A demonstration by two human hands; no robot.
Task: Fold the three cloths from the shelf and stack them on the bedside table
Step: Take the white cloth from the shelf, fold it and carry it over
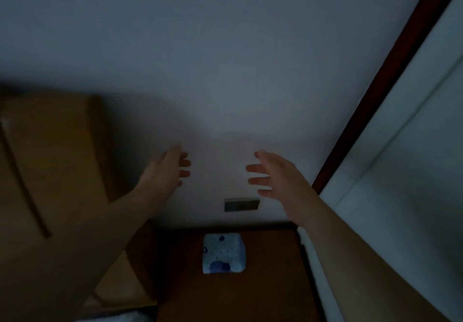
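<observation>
Both sets of fingers are spread and loose, holding nothing – left hand (168,168) and right hand (274,175) are raised in front of a plain, smooth wall (225,58), palms facing each other with a clear gap between them. Bare forearms run down to the bottom corners.

Below the hands, a small dark rectangular wall plate (241,204) sits flat on the wall. Under that is the brown wooden surface (270,284), and on it one folded cloth (223,253) – a chunky squarish bundle, white with blue blotches, near the back edge, with bare wood all round it.

Left is a tan wooden headboard (50,158) with a groove. Right, a dark red frame (375,101) edges a pale panel (413,133). It's all dim and a bit blurry.
</observation>
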